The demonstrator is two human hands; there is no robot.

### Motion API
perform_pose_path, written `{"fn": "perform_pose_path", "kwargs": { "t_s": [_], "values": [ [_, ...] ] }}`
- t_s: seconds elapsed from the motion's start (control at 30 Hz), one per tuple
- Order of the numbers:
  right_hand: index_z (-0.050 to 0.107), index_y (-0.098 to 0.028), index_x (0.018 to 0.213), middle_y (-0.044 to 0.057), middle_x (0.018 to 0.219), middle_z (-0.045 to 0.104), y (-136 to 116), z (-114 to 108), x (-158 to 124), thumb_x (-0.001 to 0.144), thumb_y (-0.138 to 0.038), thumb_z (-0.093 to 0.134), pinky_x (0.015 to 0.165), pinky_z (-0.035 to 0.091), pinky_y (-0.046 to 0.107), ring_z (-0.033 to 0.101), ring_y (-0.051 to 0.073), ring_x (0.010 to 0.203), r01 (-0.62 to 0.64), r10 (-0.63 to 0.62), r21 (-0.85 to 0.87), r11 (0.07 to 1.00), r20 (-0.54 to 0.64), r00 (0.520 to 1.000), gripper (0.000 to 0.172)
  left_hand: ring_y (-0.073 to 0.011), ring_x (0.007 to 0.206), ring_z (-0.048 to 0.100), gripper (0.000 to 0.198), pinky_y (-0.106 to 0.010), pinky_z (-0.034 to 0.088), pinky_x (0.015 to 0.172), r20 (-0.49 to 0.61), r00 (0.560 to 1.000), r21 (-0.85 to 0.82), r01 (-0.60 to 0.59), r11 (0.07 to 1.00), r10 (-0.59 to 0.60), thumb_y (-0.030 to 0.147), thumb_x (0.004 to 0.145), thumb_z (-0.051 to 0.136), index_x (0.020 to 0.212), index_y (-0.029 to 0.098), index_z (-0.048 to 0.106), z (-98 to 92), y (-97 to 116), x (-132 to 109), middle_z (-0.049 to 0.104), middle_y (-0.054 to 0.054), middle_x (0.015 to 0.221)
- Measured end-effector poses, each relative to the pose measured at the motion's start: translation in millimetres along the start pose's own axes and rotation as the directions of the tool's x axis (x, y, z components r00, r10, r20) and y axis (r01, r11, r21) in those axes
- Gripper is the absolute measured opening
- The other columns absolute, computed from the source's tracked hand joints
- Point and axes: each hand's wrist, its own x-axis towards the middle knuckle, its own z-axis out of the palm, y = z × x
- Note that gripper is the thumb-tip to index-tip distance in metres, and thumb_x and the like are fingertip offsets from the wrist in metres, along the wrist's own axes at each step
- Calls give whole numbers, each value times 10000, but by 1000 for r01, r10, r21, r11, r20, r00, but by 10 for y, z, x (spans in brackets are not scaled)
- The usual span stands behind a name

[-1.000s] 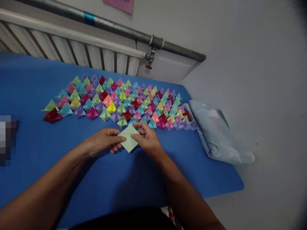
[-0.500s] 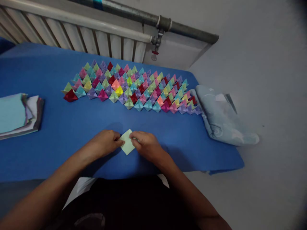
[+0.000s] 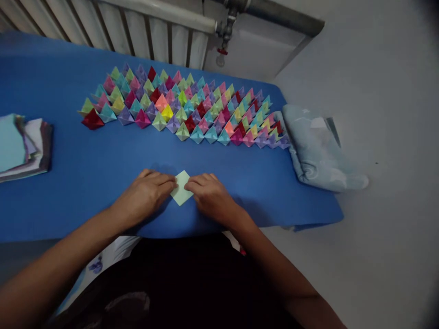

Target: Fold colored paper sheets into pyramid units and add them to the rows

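Observation:
A small pale green paper (image 3: 181, 189), shaped like a diamond, lies near the front of the blue table, between my two hands. My left hand (image 3: 147, 189) has its fingers closed on the paper's left corner. On the right corner, the pinched fingers of my right hand (image 3: 209, 194) hold the same sheet. Beyond the hands stand rows of small folded paper boats (image 3: 187, 109) in green, pink, purple, red, blue and yellow.
A stack of coloured paper (image 3: 13, 146) is at the left of the blue table (image 3: 113, 183). A folded grey-blue cloth (image 3: 315, 151) rests at the right end. Behind the table are a white radiator (image 3: 133, 32) and a red-handled valve (image 3: 222, 51).
The view has tilted down, so the table and boats sit higher in the picture. My fingers have shifted along the paper's side corners and lie flatter against it.

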Motion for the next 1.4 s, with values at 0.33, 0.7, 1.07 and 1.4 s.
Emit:
{"fn": "perform_pose_path", "kwargs": {
  "t_s": [0.33,0.7,1.07,1.4],
  "values": [
    [663,-199,1086,73,1177,683,8,-56,-109,883,-190,577,910,334,370,568,220,1019,-39,48,235,971,-33,998,221,-267,1107,660,334,-521,334,1104,-61,998,-122,-6,993,-2,391,943,521,1210,249,665,13,-53,-135,704,-92,1233],
    [671,-198,1063,61,1138,707,16,-46,-92,870,-227,624,877,351,345,600,209,990,-77,105,310,948,-75,992,202,-245,1027,682,298,-476,376,1049,-88,996,-116,10,993,-20,366,958,481,1134,239,685,4,-60,-79,736,-74,1158],
    [663,-187,932,98,1181,655,19,76,-52,922,-174,539,927,391,381,596,210,1083,-207,255,327,922,-109,961,125,-234,1046,674,259,-435,421,980,-242,965,-106,80,991,-104,290,994,453,1020,196,693,126,-22,-85,720,-104,1171],
    [596,-188,798,145,1231,622,7,170,-18,935,-227,534,977,451,441,585,254,1178,-310,383,327,893,-188,904,155,-279,1074,622,248,-464,392,945,-213,947,-125,218,968,-241,349,974,495,872,189,655,152,-57,-46,697,-117,1157]
  ]
}}
